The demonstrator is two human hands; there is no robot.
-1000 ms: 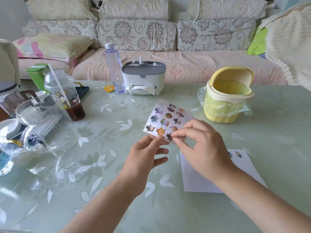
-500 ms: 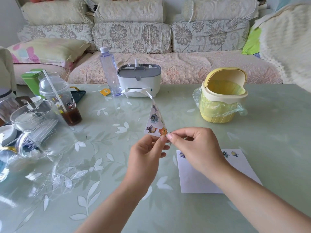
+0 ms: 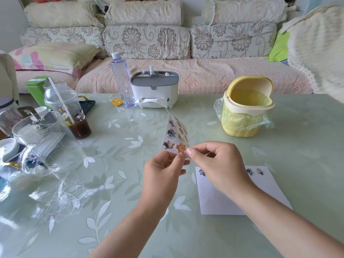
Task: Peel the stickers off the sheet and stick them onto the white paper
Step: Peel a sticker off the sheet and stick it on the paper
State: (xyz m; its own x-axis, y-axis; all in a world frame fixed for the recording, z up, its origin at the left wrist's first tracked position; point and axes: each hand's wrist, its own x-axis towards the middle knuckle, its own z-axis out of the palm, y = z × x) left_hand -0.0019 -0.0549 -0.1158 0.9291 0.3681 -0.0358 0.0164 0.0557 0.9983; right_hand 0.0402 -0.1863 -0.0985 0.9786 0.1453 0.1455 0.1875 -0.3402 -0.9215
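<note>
My left hand (image 3: 163, 170) pinches the bottom edge of the sticker sheet (image 3: 174, 135), which stands up off the table and curls away from me. Small cartoon animals cover the sheet. My right hand (image 3: 217, 164) pinches at the sheet's lower right corner, thumb and forefinger closed beside an orange sticker (image 3: 181, 147). The white paper (image 3: 219, 200) lies flat on the table under my right forearm. Three stickers sit along its top edge: one at the left (image 3: 202, 172) and two at the right (image 3: 255, 171).
A yellow mini bin (image 3: 245, 107) with a plastic liner stands at the back right. A grey-white tissue box (image 3: 154, 91) and clear bottle (image 3: 122, 81) stand at the back centre. Glass jugs, a lidded drink cup (image 3: 68, 110) and other clutter crowd the left. A sofa lies beyond.
The sheet has turned from facing me to nearly edge-on and curled. My right fingers have closed on its lower corner. My view has shifted slightly.
</note>
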